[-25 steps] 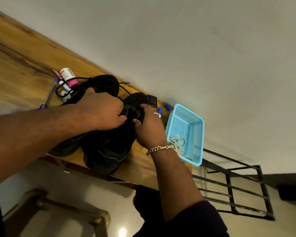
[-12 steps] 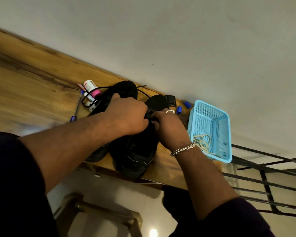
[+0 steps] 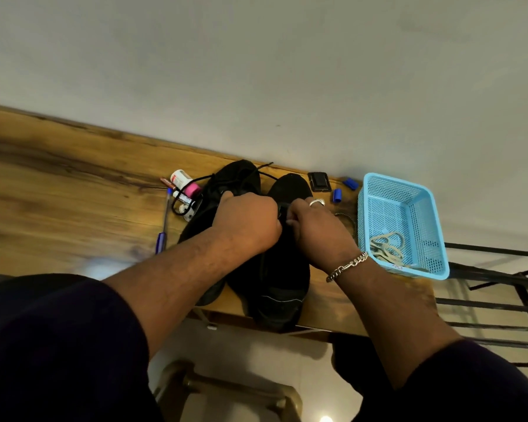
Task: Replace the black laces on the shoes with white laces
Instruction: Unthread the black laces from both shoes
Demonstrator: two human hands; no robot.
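So, both hands on right shoe (image 3: 275, 269): left hand (image 3: 247, 223) and right hand (image 3: 317, 229) pinching black lace (image 3: 282, 208), I reckon. Pull slow, eyelet by eyelet; white laces (image 3: 386, 246) waiting in basket (image 3: 430, 220).

Both forearms reach forward, bare below dark sleeves. The left hand (image 3: 248, 222) is fisted, knuckles up; the right hand (image 3: 319, 228), ringed and with a bracelet at the wrist, curls beside it, fingertips nearly meeting.

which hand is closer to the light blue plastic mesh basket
Right. The right hand works at the black shoe just beside the light blue plastic mesh basket; the left hand sits farther off.
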